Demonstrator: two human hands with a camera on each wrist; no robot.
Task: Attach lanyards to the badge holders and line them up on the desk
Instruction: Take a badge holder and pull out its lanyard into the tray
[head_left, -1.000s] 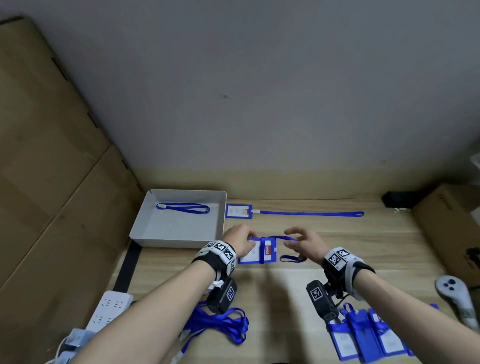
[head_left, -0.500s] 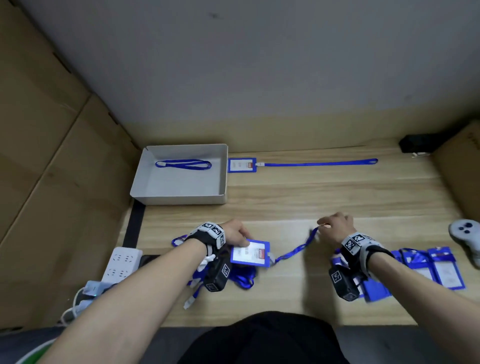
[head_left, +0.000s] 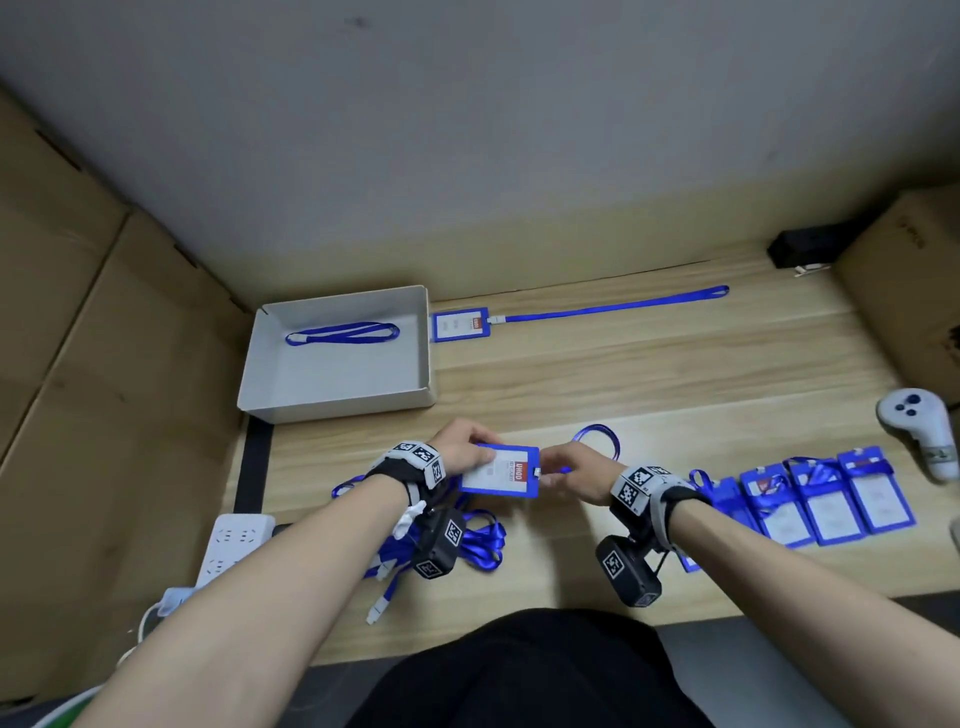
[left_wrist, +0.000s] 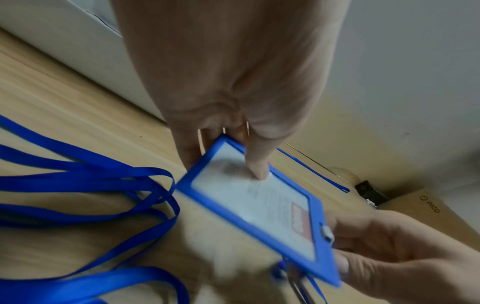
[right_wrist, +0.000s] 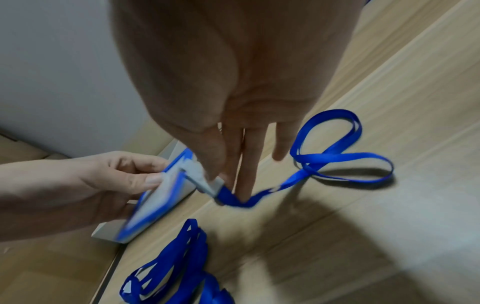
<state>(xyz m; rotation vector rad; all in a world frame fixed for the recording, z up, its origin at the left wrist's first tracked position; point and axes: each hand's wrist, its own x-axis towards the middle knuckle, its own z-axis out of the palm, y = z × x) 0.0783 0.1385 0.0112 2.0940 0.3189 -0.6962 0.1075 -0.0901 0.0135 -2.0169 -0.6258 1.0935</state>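
Observation:
My left hand (head_left: 462, 453) pinches the left end of a blue badge holder (head_left: 500, 472) (left_wrist: 257, 203), thumb on its face, held just above the desk. My right hand (head_left: 566, 467) pinches the clip end of its blue lanyard (right_wrist: 335, 162) at the holder's right edge. The lanyard loops loosely on the desk behind my right hand (head_left: 597, 441). One finished badge with a straightened lanyard (head_left: 613, 306) lies along the desk's far edge. A pile of loose lanyards (head_left: 467, 545) sits under my left wrist. Several badge holders (head_left: 831, 499) lie in a row to the right.
A grey open box (head_left: 337, 400) at the back left holds one lanyard (head_left: 343, 332). A white controller (head_left: 919, 426) and a cardboard box (head_left: 904, 291) stand at the right. A power strip (head_left: 234, 545) lies off the desk's left edge. Cardboard lines the left wall.
My right hand has slid left along the lanyard from its stretched end to the clip at the holder. The lanyard, taut before, now lies slack in loops. My left hand kept its hold.

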